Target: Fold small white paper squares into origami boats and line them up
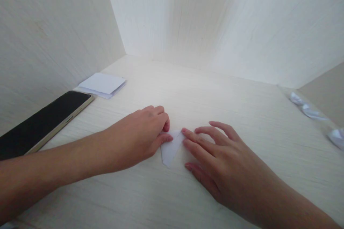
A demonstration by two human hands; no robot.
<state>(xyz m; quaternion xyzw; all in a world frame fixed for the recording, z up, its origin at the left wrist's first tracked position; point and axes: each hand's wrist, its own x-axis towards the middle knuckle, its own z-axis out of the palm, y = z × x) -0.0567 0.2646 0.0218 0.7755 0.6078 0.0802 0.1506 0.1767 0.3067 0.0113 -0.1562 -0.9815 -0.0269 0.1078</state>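
A small folded piece of white paper [170, 151] lies flat on the pale wood-grain surface, narrowing toward its near end. My left hand [145, 132] is closed at its upper left corner, the thumb on top of the paper and the fingers curled at its far edge. From the right, my right hand [219, 155] touches the upper right corner with a fingertip. Its fingers are stretched out and apart, and the thumb rests beside the paper. The paper's upper left part is hidden under my left hand.
A stack of white paper sheets [103, 83] lies at the back left. In front of it is a black-screened phone [45, 123], partly behind my left forearm. Several crumpled or folded white paper pieces [309, 110] lie along the right edge. Pale panels [201, 18] rise around the surface.
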